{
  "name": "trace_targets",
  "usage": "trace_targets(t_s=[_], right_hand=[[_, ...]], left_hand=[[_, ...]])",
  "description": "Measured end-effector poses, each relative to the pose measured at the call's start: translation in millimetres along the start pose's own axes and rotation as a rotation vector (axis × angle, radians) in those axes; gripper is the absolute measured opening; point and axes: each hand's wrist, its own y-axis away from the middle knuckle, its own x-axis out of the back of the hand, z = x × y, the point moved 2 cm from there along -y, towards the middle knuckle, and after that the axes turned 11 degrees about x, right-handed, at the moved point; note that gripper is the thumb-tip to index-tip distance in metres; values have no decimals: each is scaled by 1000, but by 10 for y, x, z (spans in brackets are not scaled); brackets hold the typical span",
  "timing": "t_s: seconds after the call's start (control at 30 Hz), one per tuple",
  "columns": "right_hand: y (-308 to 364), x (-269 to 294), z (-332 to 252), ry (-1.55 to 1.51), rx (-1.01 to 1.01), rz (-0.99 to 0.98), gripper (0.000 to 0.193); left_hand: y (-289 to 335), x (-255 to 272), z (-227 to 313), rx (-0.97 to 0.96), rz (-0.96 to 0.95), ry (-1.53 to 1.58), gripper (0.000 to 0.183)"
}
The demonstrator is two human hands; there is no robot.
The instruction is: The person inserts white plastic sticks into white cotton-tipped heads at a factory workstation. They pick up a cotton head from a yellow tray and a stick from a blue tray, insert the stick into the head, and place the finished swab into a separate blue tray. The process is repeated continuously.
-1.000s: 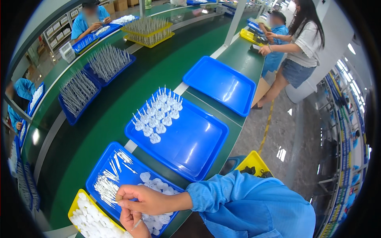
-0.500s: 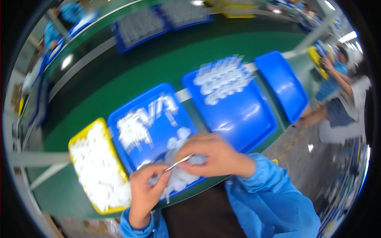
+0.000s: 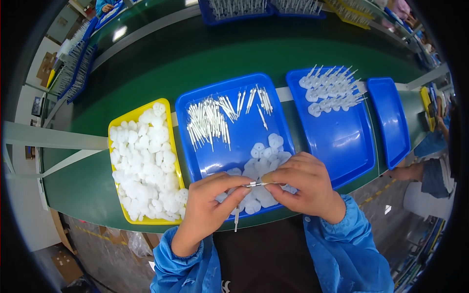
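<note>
Just above the near edge of a blue tray (image 3: pixel 220 155), my two hands meet at a thin white-and-metallic stick (image 3: pixel 255 184). My left hand (image 3: pixel 210 202) pinches one end between thumb and forefinger. Thumb and fingers of my right hand (image 3: pixel 310 184) are closed on the other end. A second thin white stick (image 3: pixel 237 218) hangs below my left fingers; what holds it is hidden. Loose white rounded pieces (image 3: pixel 266 158) lie in the tray under my hands, partly covered by them. Many thin white sticks (image 3: pixel 207 119) lie at its far side.
A yellow tray (image 3: pixel 175 139) heaped with white rounded pieces stands on the left. To the right, a blue tray (image 3: pixel 339 139) carries rows of white pieces with sticks (image 3: pixel 332 90); another blue tray (image 3: pixel 391 122) stands beyond. Filled trays (image 3: pixel 237 14) line the far side.
The view has shifted, and the trays appear turned and farther right. The stick between my hands, tilted before, is now nearly level, and both hands still grip it.
</note>
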Motion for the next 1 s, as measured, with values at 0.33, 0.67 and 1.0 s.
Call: trace_targets(t_s=[0.33,0.67,1.0], right_hand=[[74,-65,-17,-127,-101,-10,20],[65,-118,-41,-71,-54,28,20],[122,-126,-2,-27,-71,42,20]], left_hand=[[24,-8,11,-42,18,-54,19],[31,3,-26,-34,56,-127,20],[14,-8,-43,-65,57,-187,19]])
